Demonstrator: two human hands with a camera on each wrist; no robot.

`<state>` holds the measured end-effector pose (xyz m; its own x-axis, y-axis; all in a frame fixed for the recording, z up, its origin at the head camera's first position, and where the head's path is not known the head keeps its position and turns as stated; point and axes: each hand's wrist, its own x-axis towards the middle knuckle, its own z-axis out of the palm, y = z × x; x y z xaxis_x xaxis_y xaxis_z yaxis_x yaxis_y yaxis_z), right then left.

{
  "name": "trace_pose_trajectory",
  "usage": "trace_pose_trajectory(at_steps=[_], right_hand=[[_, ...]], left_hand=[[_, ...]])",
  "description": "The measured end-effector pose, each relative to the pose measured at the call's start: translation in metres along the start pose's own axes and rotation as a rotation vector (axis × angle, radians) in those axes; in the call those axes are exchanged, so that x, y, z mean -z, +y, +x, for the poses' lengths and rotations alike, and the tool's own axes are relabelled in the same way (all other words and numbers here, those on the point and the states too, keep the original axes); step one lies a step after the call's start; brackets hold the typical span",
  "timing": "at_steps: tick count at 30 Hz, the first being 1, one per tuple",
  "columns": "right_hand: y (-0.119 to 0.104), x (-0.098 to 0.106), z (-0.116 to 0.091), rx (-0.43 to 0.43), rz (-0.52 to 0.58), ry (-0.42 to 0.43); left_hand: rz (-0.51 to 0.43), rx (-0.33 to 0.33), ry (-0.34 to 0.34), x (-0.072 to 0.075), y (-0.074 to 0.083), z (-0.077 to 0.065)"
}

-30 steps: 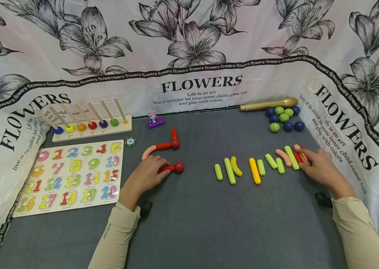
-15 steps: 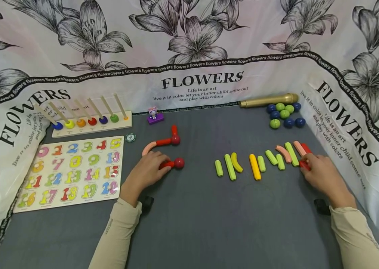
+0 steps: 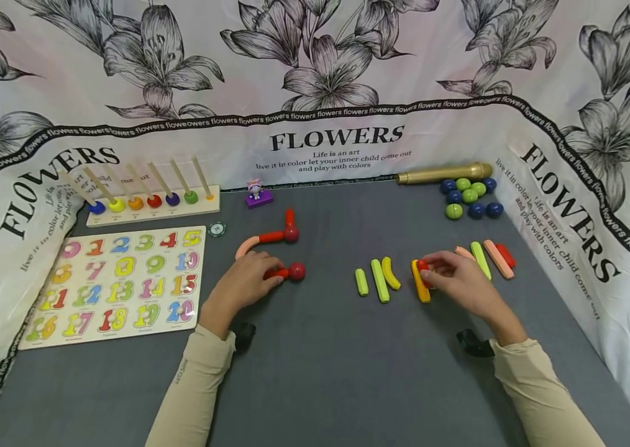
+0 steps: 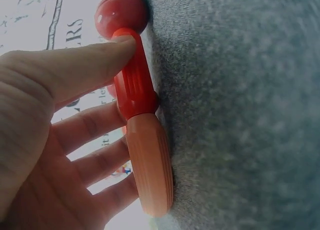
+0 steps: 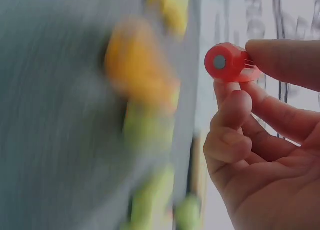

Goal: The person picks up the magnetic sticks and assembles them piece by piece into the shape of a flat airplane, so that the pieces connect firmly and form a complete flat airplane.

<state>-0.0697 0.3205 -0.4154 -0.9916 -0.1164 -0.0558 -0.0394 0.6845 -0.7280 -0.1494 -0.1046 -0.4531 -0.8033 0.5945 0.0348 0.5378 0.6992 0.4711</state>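
Note:
In the head view, my left hand (image 3: 245,282) lies at the left of the mat, pinching a red magnetic stick (image 4: 134,85) between thumb and fingers. One end of the stick meets a red ball (image 3: 296,271); at its other end sits a salmon stick (image 4: 150,165), hidden by the hand in the head view. Beyond it lies another joined piece, with a red ball (image 3: 291,234) between two red sticks and a curved salmon end (image 3: 245,246). My right hand (image 3: 463,279) pinches a short red stick (image 5: 225,63) with a grey disc in its end, held above an orange-yellow stick (image 3: 421,288).
Light green sticks (image 3: 380,281) and a curved yellow one (image 3: 390,274) lie mid-right. Salmon (image 3: 498,259) and red sticks (image 3: 507,255) are farther right. Blue and green balls (image 3: 468,196) cluster by a gold tube (image 3: 443,173). A number board (image 3: 119,285) and peg stand (image 3: 153,208) occupy the left.
My right hand has lifted a red stick from the far-right group and carried it left, over the orange-yellow stick. My left hand stays in nearly the same place with its hold kept.

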Motion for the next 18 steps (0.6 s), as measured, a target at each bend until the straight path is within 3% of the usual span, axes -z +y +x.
trace_pose_trajectory(at_steps=[7, 18], right_hand=[[-0.038, -0.052, 0.022, 0.053, 0.224, -0.124], [-0.075, -0.123, 0.045, 0.169, 0.32, -0.216]], left_hand=[[-0.009, 0.002, 0.004, -0.002, -0.001, -0.004], [-0.005, 0.003, 0.013, -0.002, -0.001, -0.003]])
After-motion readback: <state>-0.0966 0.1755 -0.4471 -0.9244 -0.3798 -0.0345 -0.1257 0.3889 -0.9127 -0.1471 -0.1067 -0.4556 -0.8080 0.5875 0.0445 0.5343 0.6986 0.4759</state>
